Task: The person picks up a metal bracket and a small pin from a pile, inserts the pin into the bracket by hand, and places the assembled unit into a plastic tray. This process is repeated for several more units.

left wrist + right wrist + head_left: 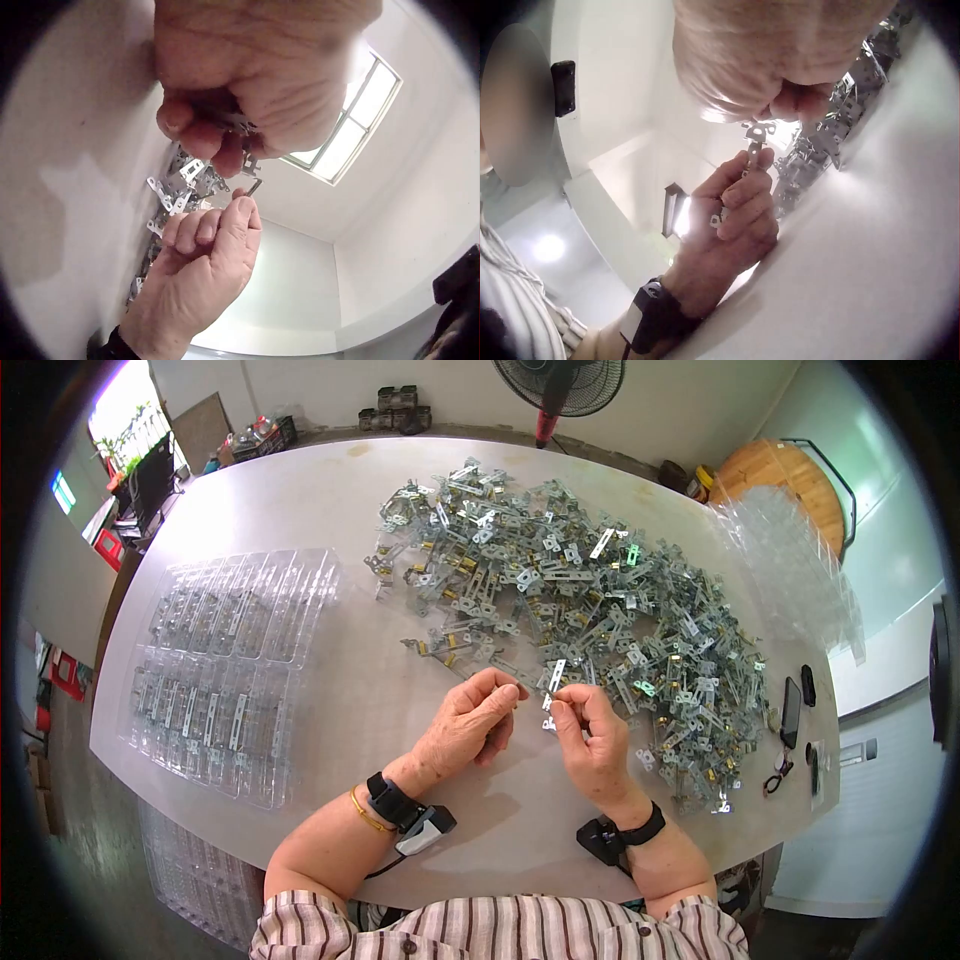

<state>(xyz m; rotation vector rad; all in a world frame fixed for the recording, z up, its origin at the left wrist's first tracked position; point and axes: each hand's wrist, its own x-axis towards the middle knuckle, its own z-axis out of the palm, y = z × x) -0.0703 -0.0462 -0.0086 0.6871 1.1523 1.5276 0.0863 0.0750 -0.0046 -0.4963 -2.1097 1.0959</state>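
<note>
In the head view the left hand (470, 722) and right hand (592, 743) face each other at the near edge of a heap of metal parts (590, 590). The right wrist view shows the left hand (731, 217) curled round metal pieces, one bracket (755, 142) standing up from its thumb and fingertips. Above it, the right hand (780, 52) has its fingertips at that bracket's top. A small metal piece (255, 187) is pinched between thumb and forefinger of the right hand (202, 277) in the left wrist view.
Clear plastic trays (215, 670) with rows of metal parts lie on the left of the white table (350, 760). More clear plastic sheets (800, 560) are at the right. A phone (791, 712) and small items lie by the right edge. A fan (560, 385) stands beyond the table.
</note>
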